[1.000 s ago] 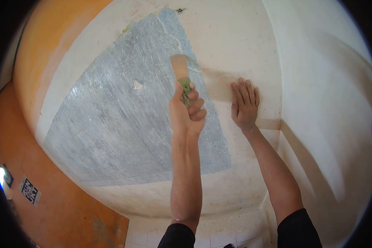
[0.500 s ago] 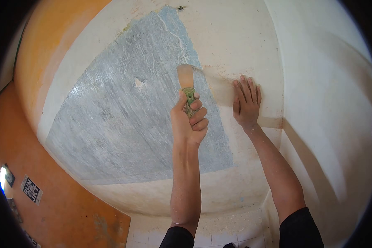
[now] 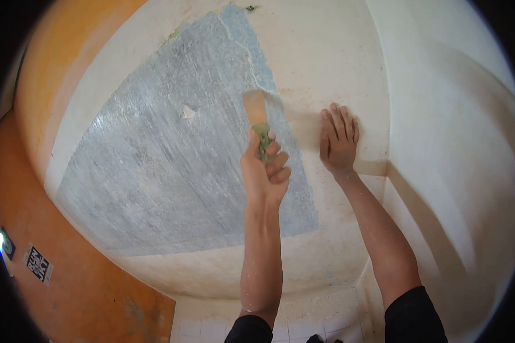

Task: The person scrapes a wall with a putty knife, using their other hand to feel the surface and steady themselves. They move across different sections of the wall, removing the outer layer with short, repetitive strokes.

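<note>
Fingers (image 3: 277, 163) of the left hand (image 3: 263, 176) clenched around the green handle of a scraper (image 3: 255, 110), its blade against the ceiling (image 3: 326, 51) at the right edge of the bare grey patch (image 3: 166, 166); right hand (image 3: 337, 143) pressed flat, fingers released and spread, on cream paint just beside the blade
</note>
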### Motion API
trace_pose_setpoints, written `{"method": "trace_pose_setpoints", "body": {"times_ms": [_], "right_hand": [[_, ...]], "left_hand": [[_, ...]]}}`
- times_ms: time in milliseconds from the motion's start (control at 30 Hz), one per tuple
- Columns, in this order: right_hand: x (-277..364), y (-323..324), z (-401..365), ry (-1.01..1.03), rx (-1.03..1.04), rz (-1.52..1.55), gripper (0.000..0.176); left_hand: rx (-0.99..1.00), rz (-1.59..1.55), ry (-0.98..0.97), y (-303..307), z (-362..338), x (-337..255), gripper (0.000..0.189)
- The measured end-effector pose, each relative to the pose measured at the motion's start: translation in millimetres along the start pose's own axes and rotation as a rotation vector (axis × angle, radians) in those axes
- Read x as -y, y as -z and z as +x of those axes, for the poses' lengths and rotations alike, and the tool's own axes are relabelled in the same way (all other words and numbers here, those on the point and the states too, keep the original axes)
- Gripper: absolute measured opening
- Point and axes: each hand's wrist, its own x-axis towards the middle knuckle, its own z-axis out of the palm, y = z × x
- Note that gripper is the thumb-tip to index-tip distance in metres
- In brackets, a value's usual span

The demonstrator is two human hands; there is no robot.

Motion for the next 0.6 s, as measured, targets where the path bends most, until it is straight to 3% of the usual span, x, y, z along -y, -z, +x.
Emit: {"method": "trace_pose_setpoints", "body": {"times_ms": [367,600], "right_hand": [[-1,-2,-2,-0.010,0.015,0.033,0.043],[0,-1,-2,-0.019,0.019,0.037,0.044]], "left_hand": [[0.045,-0.052,0.040,-2,2,-6,0.033],[-0.038,0.033,0.016,-10,1,-4,0.033]]}}
